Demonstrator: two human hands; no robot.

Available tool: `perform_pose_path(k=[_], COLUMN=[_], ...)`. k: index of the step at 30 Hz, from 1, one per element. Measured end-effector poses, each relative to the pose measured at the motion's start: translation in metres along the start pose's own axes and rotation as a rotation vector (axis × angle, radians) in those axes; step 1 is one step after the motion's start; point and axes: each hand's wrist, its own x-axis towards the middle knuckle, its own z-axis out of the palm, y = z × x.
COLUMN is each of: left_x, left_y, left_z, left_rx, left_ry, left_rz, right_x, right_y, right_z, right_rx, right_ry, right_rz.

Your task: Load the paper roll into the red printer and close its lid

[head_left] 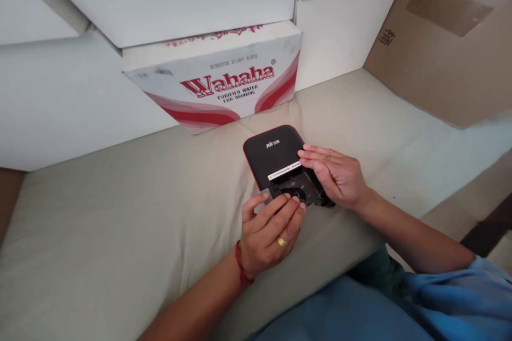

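A flat black receipt printer (272,157) with a thin red edge lies on the pale cloth, its white lettering and a white warning strip facing up. Its near end shows a dark recessed section (298,184) with black parts inside. My left hand (272,232), with a gold ring and red wrist cord, has its bent fingertips pressed on this near section; what lies under them is hidden. Along the printer's right side, my right hand (340,176) grips the edge, its fingers close together on the top. A small black piece sticks out below the right palm.
A red and white water carton (228,85) stands behind the printer, between plain white boxes (336,37). A brown cardboard box (448,53) is at the back right. Pale cloth (120,234) covers the surface; its near edge runs close to my lap.
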Motion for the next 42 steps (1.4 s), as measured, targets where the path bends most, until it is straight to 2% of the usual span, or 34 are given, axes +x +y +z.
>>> perform_pose_path(k=[8,13,18,21,23,25,31,35,38,42], left_x=[-0.006,-0.004,-0.006,-0.008,-0.009,-0.01,-0.012,-0.014,-0.018,-0.015], left_y=[-0.003,-0.003,-0.009,-0.022,-0.031,-0.039,-0.048,-0.049,-0.05,-0.046], left_z=[0.002,0.0,-0.005,-0.01,-0.01,-0.008,-0.001,0.001,0.004,0.01], left_rx=[-0.036,-0.052,-0.122,-0.098,-0.121,-0.177,-0.205,-0.22,-0.349,-0.751], left_ry=[-0.005,-0.005,0.112,0.171,0.174,0.165,0.203,0.146,0.132,0.238], left_rz=[0.012,0.0,-0.059,-0.183,-0.317,-0.378,-0.332,-0.341,-0.453,-0.778], right_x=[-0.007,-0.016,-0.025,-0.026,-0.025,-0.024,-0.025,-0.027,-0.028,-0.025], right_y=[0.003,0.001,-0.005,-0.006,-0.006,-0.007,-0.005,-0.006,-0.007,-0.009], right_z=[0.008,0.006,0.006,0.007,0.008,0.008,0.011,0.011,0.006,-0.003], right_rx=[0.033,-0.072,-0.139,-0.154,-0.164,-0.167,-0.153,-0.138,-0.097,-0.063], right_ry=[0.052,-0.035,-0.109,-0.111,-0.098,-0.087,-0.073,-0.066,-0.009,0.079], right_rz=[-0.009,-0.059,-0.121,-0.097,-0.095,-0.101,-0.106,-0.142,-0.202,-0.28])
